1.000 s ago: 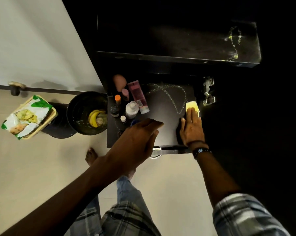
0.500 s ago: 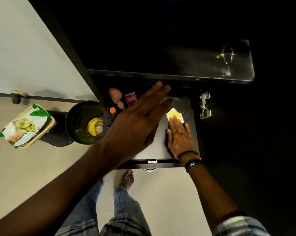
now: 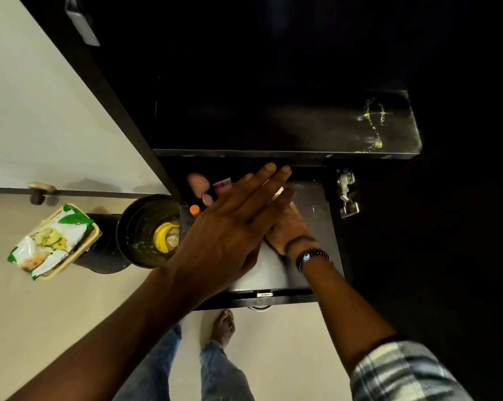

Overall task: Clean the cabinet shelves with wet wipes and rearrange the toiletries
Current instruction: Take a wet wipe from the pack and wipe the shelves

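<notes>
Reaching left hand flat, covering wipe, right hand beneath

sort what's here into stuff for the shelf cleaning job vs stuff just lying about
Job: lower shelf, upper shelf, toiletries, wipe pack, left hand, right hand.
Lying about: bin with banana peel, door hinge.

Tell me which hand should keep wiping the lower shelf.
Probably the right hand: it lies flat on the lower shelf, apparently over the yellow wipe. The left hand hovers open above it, holding nothing.
</notes>
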### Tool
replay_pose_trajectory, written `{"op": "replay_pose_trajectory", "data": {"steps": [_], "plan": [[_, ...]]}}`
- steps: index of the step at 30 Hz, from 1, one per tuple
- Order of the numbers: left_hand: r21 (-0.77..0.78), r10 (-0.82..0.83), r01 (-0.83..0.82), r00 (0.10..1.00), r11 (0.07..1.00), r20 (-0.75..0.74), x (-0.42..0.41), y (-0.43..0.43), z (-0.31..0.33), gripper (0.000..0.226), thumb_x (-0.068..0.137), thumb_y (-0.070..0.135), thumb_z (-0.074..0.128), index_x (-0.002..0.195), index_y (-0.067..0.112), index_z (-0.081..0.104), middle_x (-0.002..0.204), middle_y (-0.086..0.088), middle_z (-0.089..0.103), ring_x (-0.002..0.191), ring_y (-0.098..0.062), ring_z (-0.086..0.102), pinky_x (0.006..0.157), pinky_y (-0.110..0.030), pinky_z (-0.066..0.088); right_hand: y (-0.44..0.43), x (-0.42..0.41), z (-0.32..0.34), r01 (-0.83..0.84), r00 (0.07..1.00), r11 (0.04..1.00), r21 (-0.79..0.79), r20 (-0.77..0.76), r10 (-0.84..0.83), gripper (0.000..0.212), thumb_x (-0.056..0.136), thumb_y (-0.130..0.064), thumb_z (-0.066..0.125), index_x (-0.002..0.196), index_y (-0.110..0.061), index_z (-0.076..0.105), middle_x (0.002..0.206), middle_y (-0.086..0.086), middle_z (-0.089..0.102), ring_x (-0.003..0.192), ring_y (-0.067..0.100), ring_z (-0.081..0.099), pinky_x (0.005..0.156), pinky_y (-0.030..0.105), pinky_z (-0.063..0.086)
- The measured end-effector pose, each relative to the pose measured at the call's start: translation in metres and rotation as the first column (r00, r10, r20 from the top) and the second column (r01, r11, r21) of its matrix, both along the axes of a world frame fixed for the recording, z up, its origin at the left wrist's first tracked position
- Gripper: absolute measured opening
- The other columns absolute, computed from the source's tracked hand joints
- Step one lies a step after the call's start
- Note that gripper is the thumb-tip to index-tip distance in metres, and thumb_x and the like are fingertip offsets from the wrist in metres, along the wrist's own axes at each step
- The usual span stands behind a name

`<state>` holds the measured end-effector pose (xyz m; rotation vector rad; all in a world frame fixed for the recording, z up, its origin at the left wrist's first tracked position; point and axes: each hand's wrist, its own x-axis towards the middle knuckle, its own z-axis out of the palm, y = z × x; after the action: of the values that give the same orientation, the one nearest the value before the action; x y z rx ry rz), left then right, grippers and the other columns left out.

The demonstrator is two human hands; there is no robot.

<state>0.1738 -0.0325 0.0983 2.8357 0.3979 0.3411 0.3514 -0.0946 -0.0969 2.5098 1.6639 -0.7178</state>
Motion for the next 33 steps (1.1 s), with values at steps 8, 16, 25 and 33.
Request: {"op": "replay_pose_trajectory", "data": {"steps": [8,16,25,33], "plan": [[0.082,0.195,-0.194,0.981,0.978,-0.01,0.009,0.008,-0.001,0.086,0.084,0.01,0.058,0.149,0.008,0.002,0.157,-0.011,-0.002,0.146,-0.024,-0.005,0.119,-0.042,0.004,-0.045,0.04,0.02,0.309,0.95,0.948,0.079,0.026,-0.312,0.055,0.099,-0.034,0.025,0.148,-0.008,0.023,0.157,0.011,0.017,0.145,0.025,0.018,0.118,0.036,0.015],[0.114,0.232,-0.224,0.971,0.968,-0.056,0.013,0.004,-0.005,0.098,0.074,0.007,0.06,0.149,0.01,-0.002,0.158,-0.009,-0.005,0.146,-0.024,-0.006,0.118,-0.046,0.006,0.042,0.043,0.006,0.289,0.957,0.953,0.087,0.005,-0.29,0.052,0.097,-0.027,0.031,0.143,-0.002,0.033,0.153,0.02,0.026,0.144,0.03,0.018,0.119,0.039,0.014],[0.185,0.268,-0.254,0.962,0.949,-0.055,0.014,0.005,-0.009,0.102,0.071,0.006,0.065,0.15,0.011,0.001,0.158,-0.009,-0.002,0.146,-0.024,-0.003,0.117,-0.052,0.005,-0.069,-0.022,0.022,0.247,0.968,0.958,0.145,0.01,-0.252,0.057,0.095,-0.037,0.021,0.14,-0.012,0.043,0.146,0.011,0.043,0.133,0.028,0.043,0.112,0.042,0.029],[0.217,0.273,-0.262,0.962,0.94,-0.02,0.015,0.007,-0.012,0.093,0.076,0.005,0.061,0.15,0.011,0.003,0.158,-0.007,0.001,0.146,-0.023,-0.002,0.117,-0.051,0.007,0.018,0.071,0.004,0.363,0.928,0.929,0.073,0.065,-0.368,0.056,0.1,-0.025,0.03,0.145,0.005,0.019,0.155,0.023,0.014,0.146,0.031,0.009,0.12,0.033,0.002]]}}
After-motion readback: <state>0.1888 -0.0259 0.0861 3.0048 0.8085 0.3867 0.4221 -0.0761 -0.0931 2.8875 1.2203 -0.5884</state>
